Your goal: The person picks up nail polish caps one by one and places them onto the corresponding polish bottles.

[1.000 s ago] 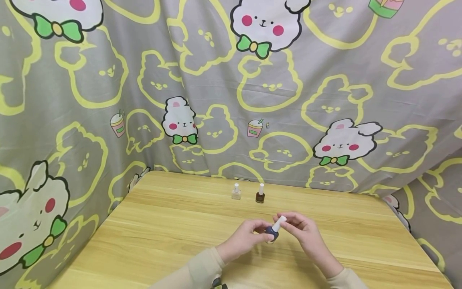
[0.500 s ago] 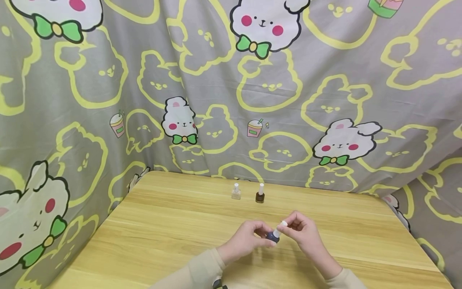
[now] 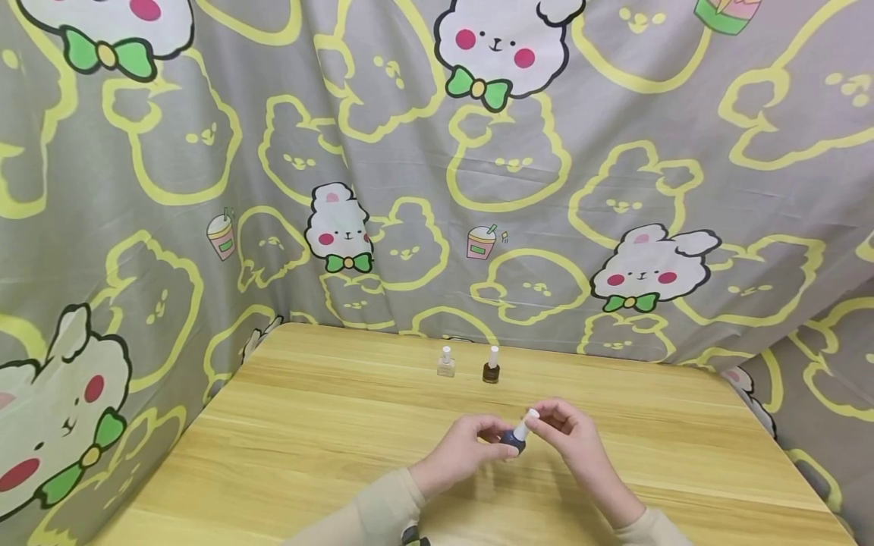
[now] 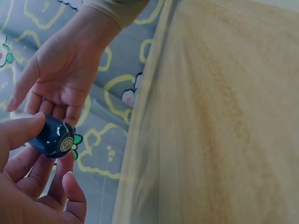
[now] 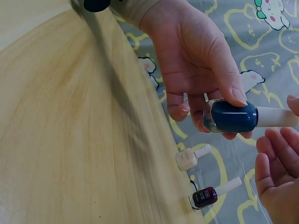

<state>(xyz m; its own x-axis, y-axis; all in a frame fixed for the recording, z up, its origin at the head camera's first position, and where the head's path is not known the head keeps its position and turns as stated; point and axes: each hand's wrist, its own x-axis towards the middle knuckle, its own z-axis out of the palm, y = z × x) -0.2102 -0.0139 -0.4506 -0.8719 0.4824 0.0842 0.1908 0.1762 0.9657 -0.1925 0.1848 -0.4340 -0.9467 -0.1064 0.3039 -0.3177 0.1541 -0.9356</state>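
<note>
A dark blue nail polish bottle (image 3: 512, 441) with a long white cap (image 3: 526, 425) is held above the table, tilted with the cap toward upper right. My left hand (image 3: 463, 447) pinches the glass body between thumb and fingers. At the cap's end, my right hand (image 3: 568, 434) grips with thumb and fingertips. The right wrist view shows the cap seated against the bottle's neck. In the left wrist view the bottle's base faces the camera, bearing a round pale label (image 4: 66, 144); the cap is mostly behind the left thumb.
Toward the table's back edge stand two more capped nail polish bottles, one clear to pale pink (image 3: 446, 364), one dark red-brown (image 3: 491, 370). The wooden table (image 3: 328, 409) is bordered by a printed grey curtain (image 3: 410, 167). Beside the left sleeve shows a small dark object (image 3: 413, 536).
Half a second ago the bottle leaned over further and the right fingers covered more of the cap. Now it is tipped back more upright, with both hands still holding it.
</note>
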